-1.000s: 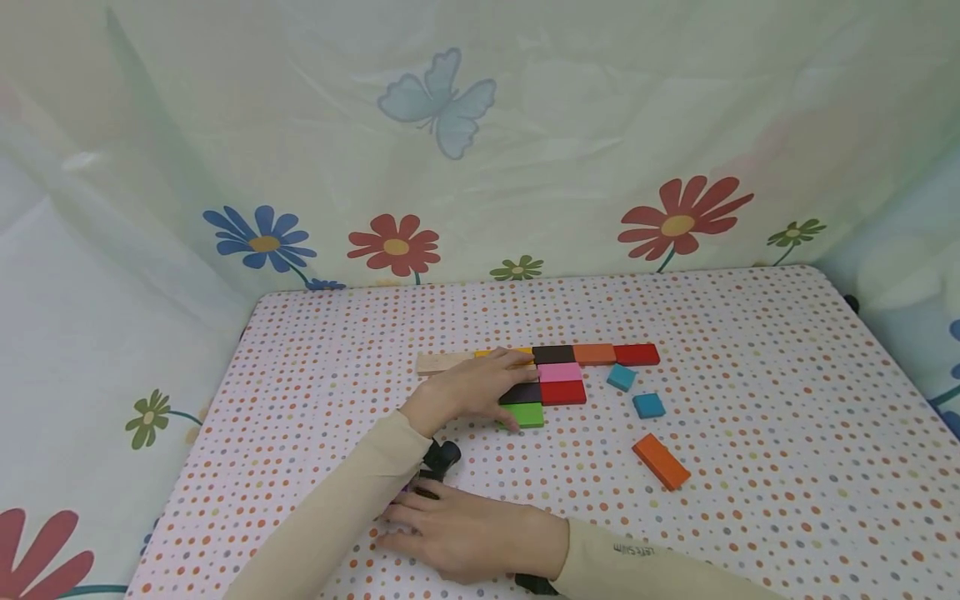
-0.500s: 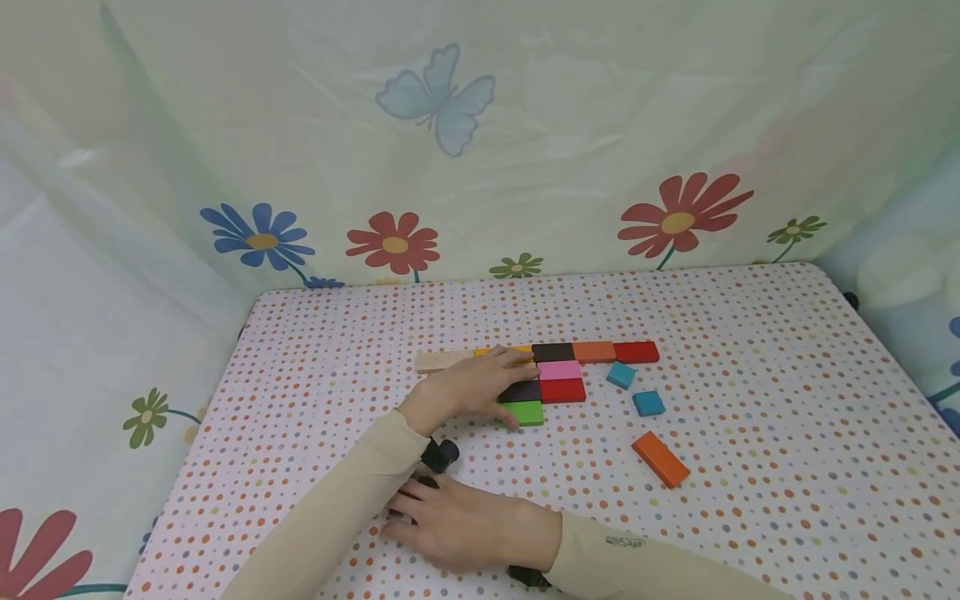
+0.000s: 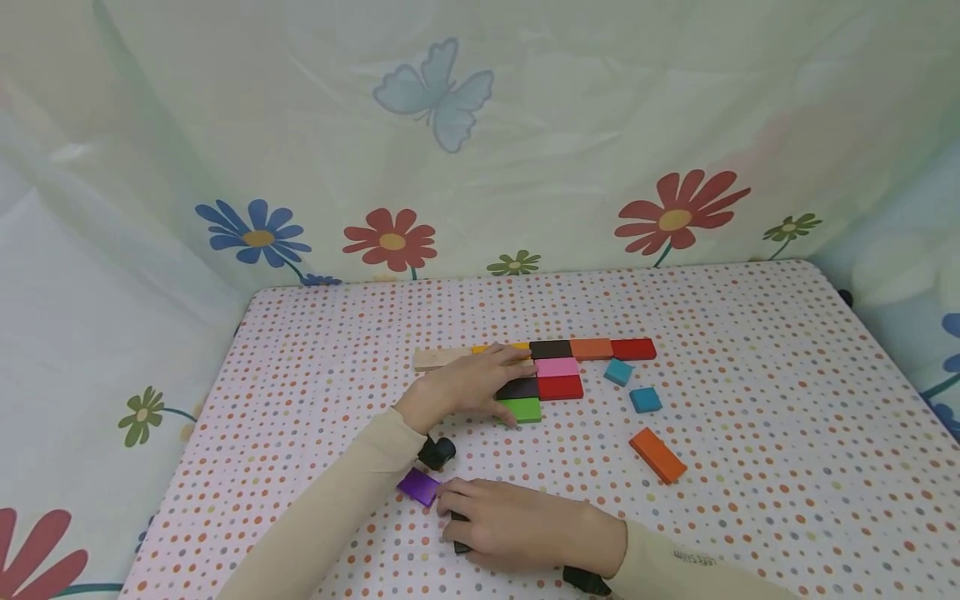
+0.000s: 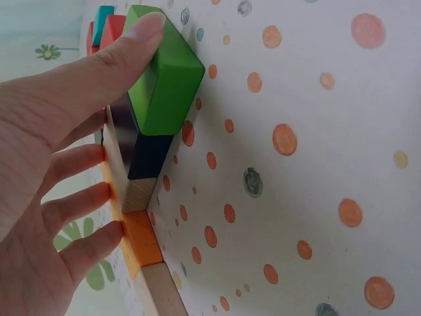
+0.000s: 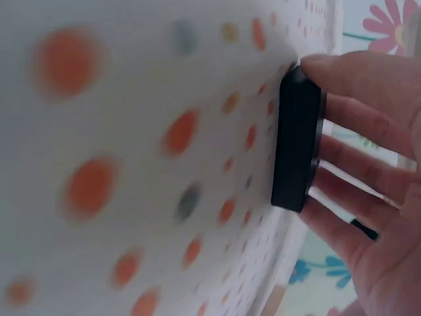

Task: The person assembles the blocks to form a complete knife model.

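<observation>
My left hand [image 3: 468,387] lies over a group of coloured blocks. Its thumb touches the green block [image 4: 168,79], and its fairly straight fingertips reach the blocks along the back row. Beside the hand show a dark block [image 3: 519,388], a pink block [image 3: 557,367] and a red block [image 3: 560,387]. Nearer the front, my right hand [image 3: 517,521] grips a black block [image 5: 296,145] between thumb and fingers, low over the dotted cloth. A purple block [image 3: 418,487] lies just left of the right fingertips, partly behind the left sleeve.
The back row includes a plain wooden block [image 3: 437,359], a black one [image 3: 550,349], an orange one [image 3: 591,349] and a red one at its right end. Two small blue blocks [image 3: 618,372] and a loose orange block [image 3: 657,456] lie to the right. A patterned curtain [image 3: 315,125] hangs behind.
My right hand has moved right with the black block, and the purple block has come into view. My left hand stays on the grouped blocks.
</observation>
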`<state>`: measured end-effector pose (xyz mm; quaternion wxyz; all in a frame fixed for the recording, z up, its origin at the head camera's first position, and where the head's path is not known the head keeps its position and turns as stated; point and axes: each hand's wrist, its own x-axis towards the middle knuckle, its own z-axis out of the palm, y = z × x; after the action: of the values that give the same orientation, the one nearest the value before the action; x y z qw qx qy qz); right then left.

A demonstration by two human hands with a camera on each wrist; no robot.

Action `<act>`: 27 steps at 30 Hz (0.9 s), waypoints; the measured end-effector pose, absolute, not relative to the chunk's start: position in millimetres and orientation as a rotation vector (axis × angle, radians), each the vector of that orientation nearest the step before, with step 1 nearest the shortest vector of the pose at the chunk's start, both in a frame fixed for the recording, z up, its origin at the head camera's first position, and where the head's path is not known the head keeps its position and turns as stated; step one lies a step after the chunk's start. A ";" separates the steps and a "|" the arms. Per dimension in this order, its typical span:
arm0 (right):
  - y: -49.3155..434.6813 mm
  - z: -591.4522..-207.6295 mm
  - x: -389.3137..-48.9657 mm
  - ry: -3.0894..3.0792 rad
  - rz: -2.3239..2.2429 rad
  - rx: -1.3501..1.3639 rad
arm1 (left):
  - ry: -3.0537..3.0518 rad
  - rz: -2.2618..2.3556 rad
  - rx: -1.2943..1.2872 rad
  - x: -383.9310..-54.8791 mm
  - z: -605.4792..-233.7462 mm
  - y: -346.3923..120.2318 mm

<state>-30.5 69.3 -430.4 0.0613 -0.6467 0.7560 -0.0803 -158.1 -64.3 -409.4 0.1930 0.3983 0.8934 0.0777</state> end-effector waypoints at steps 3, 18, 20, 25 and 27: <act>80.7 -429.5 -33.3 2.286 -0.267 -1.899 | 2.510 0.218 1.119 -158.3 -410.7 -64.7; 123.2 -421.9 -40.8 2.292 -0.293 -1.687 | 2.511 0.244 1.096 -157.4 -411.8 -67.8; 126.5 -421.3 -41.4 2.289 -0.313 -1.657 | 2.512 0.249 1.099 -157.5 -412.8 -67.8; 138.6 -420.0 -46.9 2.307 -0.381 -1.567 | 2.512 0.262 1.103 -157.6 -413.7 -67.3; 145.6 -418.4 -52.0 2.340 -0.398 -1.518 | 2.514 0.265 1.097 -157.4 -413.3 -67.0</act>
<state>-52.0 145.6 -418.4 0.1613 -0.5318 0.8196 -0.1395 -157.4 -67.0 -413.3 0.1919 0.3906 0.8954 0.0944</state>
